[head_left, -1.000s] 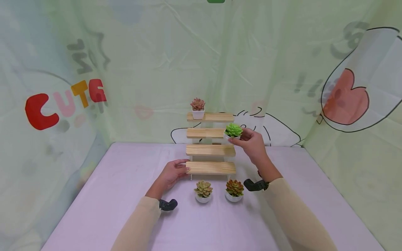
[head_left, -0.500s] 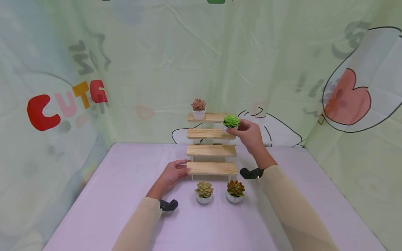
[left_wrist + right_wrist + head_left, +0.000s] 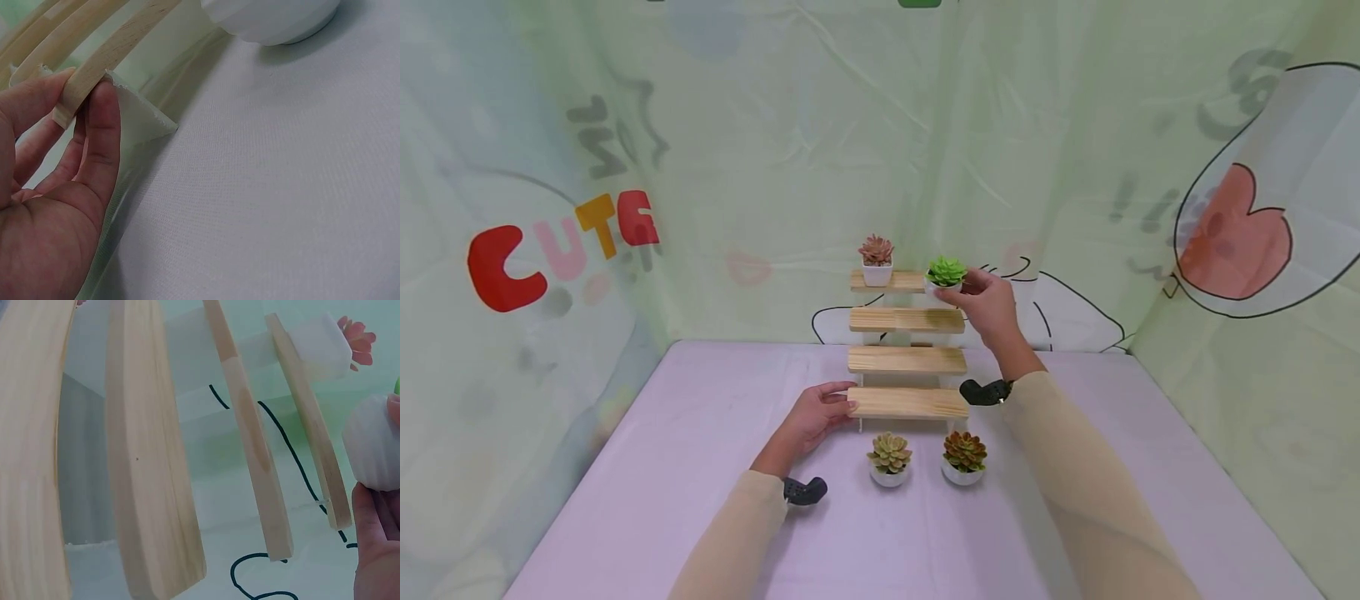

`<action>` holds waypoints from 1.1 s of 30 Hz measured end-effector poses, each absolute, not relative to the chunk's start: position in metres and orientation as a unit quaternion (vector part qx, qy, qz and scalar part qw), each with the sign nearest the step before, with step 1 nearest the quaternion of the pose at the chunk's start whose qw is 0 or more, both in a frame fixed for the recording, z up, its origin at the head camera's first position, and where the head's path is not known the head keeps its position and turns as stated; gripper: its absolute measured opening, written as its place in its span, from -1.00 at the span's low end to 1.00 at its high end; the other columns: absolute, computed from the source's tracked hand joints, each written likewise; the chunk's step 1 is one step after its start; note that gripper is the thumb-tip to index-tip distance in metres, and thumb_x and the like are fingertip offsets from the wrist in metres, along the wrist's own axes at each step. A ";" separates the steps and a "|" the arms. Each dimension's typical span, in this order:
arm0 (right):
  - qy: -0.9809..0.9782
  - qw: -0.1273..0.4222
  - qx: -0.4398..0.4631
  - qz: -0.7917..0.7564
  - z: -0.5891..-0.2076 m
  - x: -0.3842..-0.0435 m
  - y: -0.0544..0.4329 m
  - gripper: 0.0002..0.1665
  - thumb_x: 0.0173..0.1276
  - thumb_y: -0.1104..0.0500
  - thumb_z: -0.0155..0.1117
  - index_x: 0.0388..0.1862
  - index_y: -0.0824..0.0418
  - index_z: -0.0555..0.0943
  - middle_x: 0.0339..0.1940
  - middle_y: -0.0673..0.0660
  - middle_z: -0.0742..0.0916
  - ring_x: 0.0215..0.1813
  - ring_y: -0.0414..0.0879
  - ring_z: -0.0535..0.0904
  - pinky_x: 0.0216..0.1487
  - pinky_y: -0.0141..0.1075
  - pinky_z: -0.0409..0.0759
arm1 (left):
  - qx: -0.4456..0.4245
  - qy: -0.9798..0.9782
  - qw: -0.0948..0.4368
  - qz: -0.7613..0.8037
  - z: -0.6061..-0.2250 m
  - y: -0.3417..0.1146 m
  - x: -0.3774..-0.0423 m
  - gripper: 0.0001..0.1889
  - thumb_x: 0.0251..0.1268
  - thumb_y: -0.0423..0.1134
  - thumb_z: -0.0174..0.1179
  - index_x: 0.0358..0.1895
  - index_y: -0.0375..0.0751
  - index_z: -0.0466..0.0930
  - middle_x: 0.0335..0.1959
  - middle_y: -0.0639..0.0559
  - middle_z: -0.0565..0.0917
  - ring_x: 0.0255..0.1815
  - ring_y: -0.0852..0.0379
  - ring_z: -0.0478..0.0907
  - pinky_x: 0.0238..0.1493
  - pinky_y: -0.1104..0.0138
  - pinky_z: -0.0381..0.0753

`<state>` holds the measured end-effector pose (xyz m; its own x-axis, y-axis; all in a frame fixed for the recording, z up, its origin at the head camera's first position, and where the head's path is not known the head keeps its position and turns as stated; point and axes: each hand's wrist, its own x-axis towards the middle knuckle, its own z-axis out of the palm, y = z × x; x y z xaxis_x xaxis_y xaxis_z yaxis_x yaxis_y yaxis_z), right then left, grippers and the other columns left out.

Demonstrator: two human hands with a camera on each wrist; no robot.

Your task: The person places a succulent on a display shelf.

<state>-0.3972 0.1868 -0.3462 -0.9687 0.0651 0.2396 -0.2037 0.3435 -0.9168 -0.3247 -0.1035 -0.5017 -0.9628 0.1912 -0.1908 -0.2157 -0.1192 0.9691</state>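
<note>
A four-step wooden plant stand (image 3: 907, 402) stands on the table. My left hand (image 3: 810, 415) pinches the left end of its lowest board (image 3: 128, 47) between thumb and fingers. In my right hand (image 3: 991, 310) is a bright green potted succulent (image 3: 946, 272), gripped by its small white pot (image 3: 375, 447). That pot is level with the top board (image 3: 312, 425), near its right end; in the right wrist view a gap shows between them. A pinkish succulent in a square white pot (image 3: 877, 273) sits on the top board's left end.
Two more succulents in round white pots, one beige (image 3: 890, 456) and one reddish brown (image 3: 964, 454), stand on the lilac-covered table (image 3: 715, 400) before the stand. A printed curtain (image 3: 760, 167) hangs close behind.
My right hand has raised the green succulent from beside the second-highest board to the top board, shifting slightly left. My left hand keeps its grip on the lowest board.
</note>
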 end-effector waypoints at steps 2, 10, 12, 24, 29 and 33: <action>-0.816 0.125 0.043 0.563 -0.344 -0.399 0.185 -0.28 0.21 -0.05 0.59 0.32 0.12 0.62 0.17 0.19 0.72 0.12 -0.07 0.58 0.07 -0.30 0.66 | -0.010 0.648 0.137 0.749 -0.502 -0.104 -0.325 -0.51 0.39 -0.46 0.27 0.37 -0.33 0.50 0.18 -0.34 0.67 0.00 0.01 0.73 0.08 0.18 0.78; -0.817 0.127 0.040 0.561 -0.329 -0.407 0.176 -0.28 0.24 -0.07 0.56 0.33 0.16 0.61 0.23 0.21 0.70 0.22 -0.01 0.57 0.06 -0.31 0.60 | -0.009 0.647 0.137 0.750 -0.501 -0.104 -0.324 -0.51 0.38 -0.45 0.27 0.37 -0.35 0.50 0.19 -0.35 0.66 0.01 0.00 0.73 0.09 0.17 0.78; -0.815 0.124 0.032 0.565 -0.326 -0.410 0.174 -0.29 0.24 -0.05 0.56 0.33 0.17 0.61 0.26 0.21 0.69 0.27 0.01 0.56 0.13 -0.23 0.62 | -0.007 0.648 0.138 0.749 -0.501 -0.103 -0.324 -0.51 0.38 -0.46 0.27 0.36 -0.36 0.50 0.19 -0.35 0.66 0.02 -0.01 0.73 0.09 0.16 0.77; -0.815 0.121 -0.001 0.567 -0.325 -0.426 0.174 -0.28 0.24 0.00 0.57 0.34 0.19 0.60 0.29 0.21 0.67 0.28 0.03 0.53 0.25 -0.08 0.60 | -0.009 0.648 0.141 0.749 -0.502 -0.104 -0.325 -0.50 0.38 -0.45 0.27 0.38 -0.35 0.49 0.18 -0.33 0.67 0.04 -0.02 0.73 0.10 0.16 0.77; -0.818 0.118 -0.007 0.563 -0.327 -0.430 0.174 -0.26 0.24 -0.02 0.57 0.36 0.20 0.59 0.30 0.21 0.68 0.30 0.03 0.54 0.31 -0.06 0.60 | -0.012 0.650 0.146 0.746 -0.502 -0.105 -0.327 -0.49 0.37 -0.44 0.29 0.38 -0.31 0.49 0.17 -0.31 0.67 0.04 -0.03 0.73 0.10 0.16 0.77; -0.824 0.117 -0.010 0.555 -0.328 -0.430 0.172 -0.25 0.25 -0.05 0.56 0.36 0.21 0.59 0.30 0.22 0.67 0.29 0.04 0.54 0.31 -0.05 0.60 | -0.005 0.648 0.142 0.748 -0.502 -0.105 -0.326 -0.49 0.36 -0.45 0.29 0.37 -0.35 0.49 0.14 -0.30 0.69 0.01 -0.01 0.73 0.09 0.16 0.78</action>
